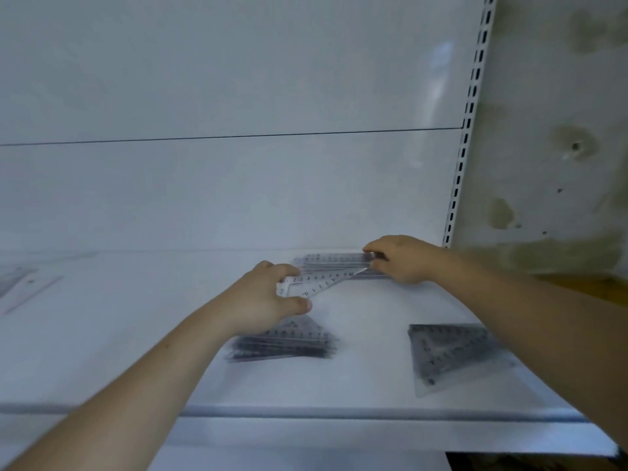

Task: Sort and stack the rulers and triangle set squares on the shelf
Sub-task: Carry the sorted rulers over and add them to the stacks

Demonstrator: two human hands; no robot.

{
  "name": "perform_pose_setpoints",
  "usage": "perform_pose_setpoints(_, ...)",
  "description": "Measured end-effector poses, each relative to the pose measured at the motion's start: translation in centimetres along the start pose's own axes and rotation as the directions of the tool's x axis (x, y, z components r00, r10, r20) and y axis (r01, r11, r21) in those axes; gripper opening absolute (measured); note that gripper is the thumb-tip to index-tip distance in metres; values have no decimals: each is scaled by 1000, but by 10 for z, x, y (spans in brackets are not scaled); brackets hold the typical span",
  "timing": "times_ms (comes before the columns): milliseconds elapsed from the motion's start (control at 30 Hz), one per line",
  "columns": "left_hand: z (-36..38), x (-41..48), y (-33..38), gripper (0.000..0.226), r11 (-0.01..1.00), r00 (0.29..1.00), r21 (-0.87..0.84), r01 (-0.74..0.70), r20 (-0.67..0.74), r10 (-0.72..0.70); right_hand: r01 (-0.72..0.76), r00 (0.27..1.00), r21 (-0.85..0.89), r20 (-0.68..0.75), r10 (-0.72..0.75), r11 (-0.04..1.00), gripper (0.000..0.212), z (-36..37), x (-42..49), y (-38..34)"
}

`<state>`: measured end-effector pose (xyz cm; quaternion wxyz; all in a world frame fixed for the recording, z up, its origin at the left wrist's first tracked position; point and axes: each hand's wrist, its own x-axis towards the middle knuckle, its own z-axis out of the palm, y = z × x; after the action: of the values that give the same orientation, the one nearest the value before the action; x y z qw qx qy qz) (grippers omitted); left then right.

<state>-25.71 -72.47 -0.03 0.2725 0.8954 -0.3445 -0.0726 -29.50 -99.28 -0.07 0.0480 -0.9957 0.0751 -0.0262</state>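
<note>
Set squares in a dark left pile (289,341) lie nearest us on the white shelf (356,385). A right pile (445,355) sits well apart from it, partly under our right forearm (543,317). Both look like thin see-through plastic printed with black scales, fanned a little. We judge each piece light, stiff and slick, so the stacks may slide on the smooth shelf and the thin tips could snap. Pinching the edges near a corner seems best.

Further in, our left hand (268,297) grips the short end of a clear set square (316,282), fingers curled over it and thumb beneath. Its long tip reaches our right hand (404,260), whose fingers appear curled round the right end of the back pile (333,261) by the rear panel (238,198). Far left, pale flat pieces (23,287) are too blurred to name.
</note>
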Motion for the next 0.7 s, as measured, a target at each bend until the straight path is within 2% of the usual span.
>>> perform_pose_setpoints(67, 1, 0, 0, 62, 1000, 1000, 3, -16, -1, 16, -27, 999, -4, 27, 27, 1000, 43, 0, -4, -1)
perform_pose_setpoints(167, 1, 0, 2, 64, 998, 998, 24, -59, -1, 59, -102, 995, 6, 26, 101, 995, 65, -2, -16, 1)
perform_pose_setpoints(233, 2, 1, 6, 66, 993, 995, 71, -99, -6, 100, -148, 989, 28, 8, 148, 989, 71, -6, -29, 5)
perform_pose_setpoints(500, 23, -4, 44, 69, 956, 966, 143, -258, 19, 258, -340, 940, 174, 37, 339, 924, 53, -11, -95, 39)
perform_pose_setpoints(633, 43, -16, 69, 67, 948, 957, 142, -286, 5, 289, -345, 937, 206, 128, 324, 916, 49, -4, -115, 57)
perform_pose_setpoints(700, 54, -21, 82, 68, 953, 960, 121, -279, 13, 279, -302, 952, 210, 117, 283, 930, 50, 2, -120, 62)
